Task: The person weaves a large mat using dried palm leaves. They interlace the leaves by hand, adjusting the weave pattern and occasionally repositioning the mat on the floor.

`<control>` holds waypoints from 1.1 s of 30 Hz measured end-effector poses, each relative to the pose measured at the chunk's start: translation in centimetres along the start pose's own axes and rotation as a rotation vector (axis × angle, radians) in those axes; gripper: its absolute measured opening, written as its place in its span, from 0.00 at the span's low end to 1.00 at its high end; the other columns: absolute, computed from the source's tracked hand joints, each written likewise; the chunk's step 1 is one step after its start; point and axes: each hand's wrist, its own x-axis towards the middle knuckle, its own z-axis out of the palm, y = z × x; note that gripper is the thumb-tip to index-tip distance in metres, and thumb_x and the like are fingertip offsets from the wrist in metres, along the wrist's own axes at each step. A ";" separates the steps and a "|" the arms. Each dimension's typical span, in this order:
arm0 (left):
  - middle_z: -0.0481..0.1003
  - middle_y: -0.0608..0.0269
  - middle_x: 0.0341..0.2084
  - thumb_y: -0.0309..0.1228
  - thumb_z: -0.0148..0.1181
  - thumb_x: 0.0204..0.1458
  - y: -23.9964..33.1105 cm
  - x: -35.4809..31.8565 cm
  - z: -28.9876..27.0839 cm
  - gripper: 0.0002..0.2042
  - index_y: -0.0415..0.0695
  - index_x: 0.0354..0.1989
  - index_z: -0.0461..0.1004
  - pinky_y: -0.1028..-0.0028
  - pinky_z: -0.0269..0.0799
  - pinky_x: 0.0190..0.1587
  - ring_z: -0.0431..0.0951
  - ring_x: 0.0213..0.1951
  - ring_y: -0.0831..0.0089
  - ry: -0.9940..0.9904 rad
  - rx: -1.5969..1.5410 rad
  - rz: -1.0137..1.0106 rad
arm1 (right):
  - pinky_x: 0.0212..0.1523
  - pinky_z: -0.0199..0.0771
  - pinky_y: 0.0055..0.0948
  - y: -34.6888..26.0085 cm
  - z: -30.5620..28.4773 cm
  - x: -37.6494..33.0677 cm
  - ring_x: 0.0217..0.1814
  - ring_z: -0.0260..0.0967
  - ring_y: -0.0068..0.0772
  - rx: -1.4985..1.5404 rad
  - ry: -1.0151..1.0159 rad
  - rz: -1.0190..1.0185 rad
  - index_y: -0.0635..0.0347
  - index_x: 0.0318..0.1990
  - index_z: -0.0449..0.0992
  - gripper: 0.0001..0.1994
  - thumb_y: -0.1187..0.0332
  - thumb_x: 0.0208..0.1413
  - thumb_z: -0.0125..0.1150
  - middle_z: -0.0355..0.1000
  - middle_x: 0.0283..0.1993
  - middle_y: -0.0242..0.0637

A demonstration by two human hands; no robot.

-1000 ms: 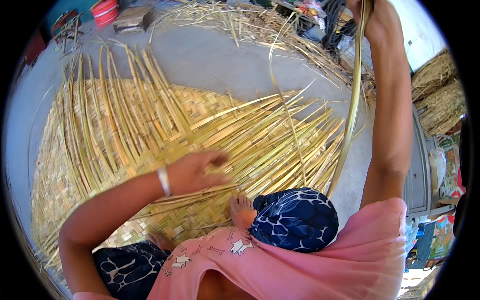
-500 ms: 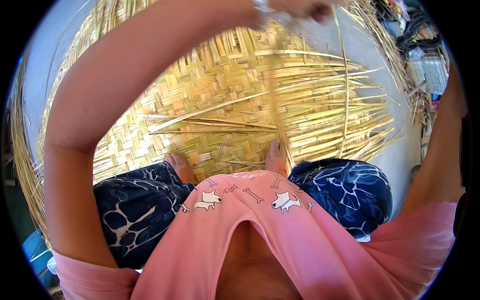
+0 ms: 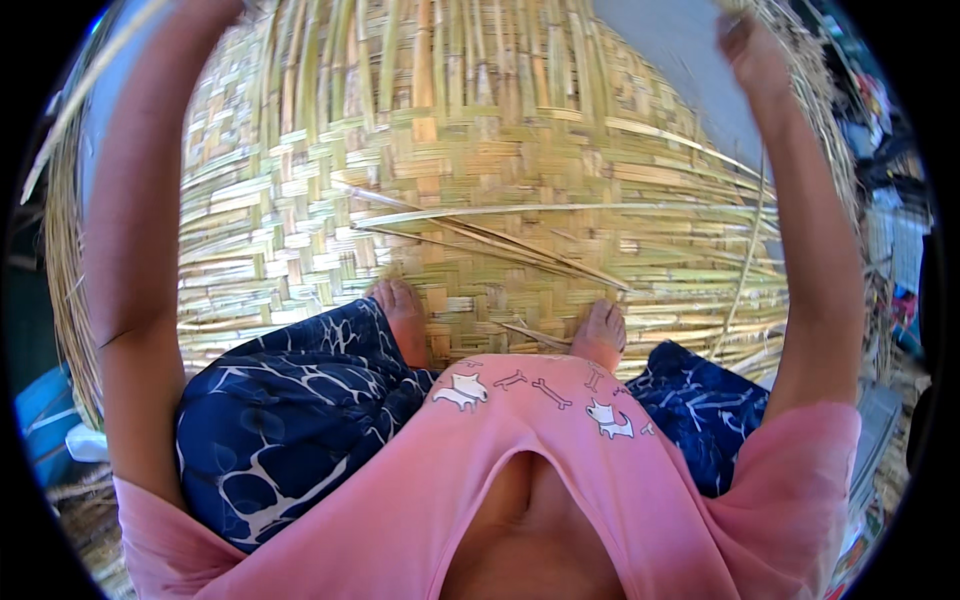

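Note:
A woven mat of pale yellow-green plant strips lies beneath my feet, with unwoven strip ends fanning out at its far side and right. My left hand is at the top edge, over the mat's far left; its fingers are cut off. My right hand is raised beyond the far right of the mat, fingers curled in and blurred; what is in them cannot be made out. A few loose strips lie across the weave before my feet. A long strip slants at the upper left.
Bundles of thin stalks curve along the left rim. More dry stalks lie at the far right, beside mixed dark and coloured items. A blue object stands at lower left. My bare feet rest on the mat.
My left arm has swung from the upper middle out to the far left. My right hand has come into view at the upper right. The loose strips on the mat lie at different angles.

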 end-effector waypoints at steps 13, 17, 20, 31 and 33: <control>0.76 0.59 0.28 0.36 0.54 0.52 -1.7 -19.0 12.2 0.10 0.48 0.41 0.73 0.66 0.70 0.32 0.76 0.28 0.61 -0.397 -0.209 -0.128 | 0.45 0.66 0.38 15.0 15.2 -8.1 0.43 0.66 0.47 -1.473 -0.714 -0.690 0.64 0.40 0.71 0.17 0.57 0.54 0.53 0.70 0.40 0.46; 0.75 0.62 0.38 0.34 0.58 0.47 -0.6 -19.3 11.6 0.13 0.48 0.42 0.72 0.65 0.65 0.45 0.73 0.43 0.63 -0.194 -0.006 -0.137 | 0.35 0.67 0.33 17.2 17.2 -8.3 0.32 0.66 0.42 -1.325 -0.729 -0.438 0.62 0.36 0.70 0.13 0.59 0.56 0.52 0.70 0.32 0.41; 0.73 0.61 0.41 0.34 0.62 0.43 1.4 -20.8 11.3 0.16 0.48 0.43 0.72 0.66 0.65 0.46 0.70 0.47 0.61 0.039 -0.011 -0.172 | 0.31 0.66 0.29 17.7 19.0 -8.4 0.26 0.65 0.32 -1.193 -0.658 -0.282 0.62 0.34 0.69 0.12 0.61 0.57 0.52 0.69 0.26 0.37; 0.75 0.57 0.38 0.33 0.53 0.55 2.6 -26.0 13.9 0.09 0.42 0.40 0.69 0.71 0.71 0.43 0.76 0.41 0.69 0.355 -1.951 -1.354 | 0.18 0.58 0.14 20.4 23.9 -11.2 0.17 0.57 0.15 -0.593 -0.844 0.638 0.56 0.32 0.69 0.12 0.57 0.56 0.53 0.65 0.21 0.27; 0.75 0.59 0.37 0.31 0.54 0.54 2.2 -26.5 13.7 0.08 0.43 0.39 0.70 0.71 0.72 0.42 0.76 0.39 0.70 0.373 -1.948 -1.349 | 0.18 0.58 0.14 20.8 24.1 -11.3 0.17 0.58 0.15 -0.527 -0.877 0.701 0.57 0.33 0.69 0.11 0.58 0.56 0.53 0.65 0.20 0.27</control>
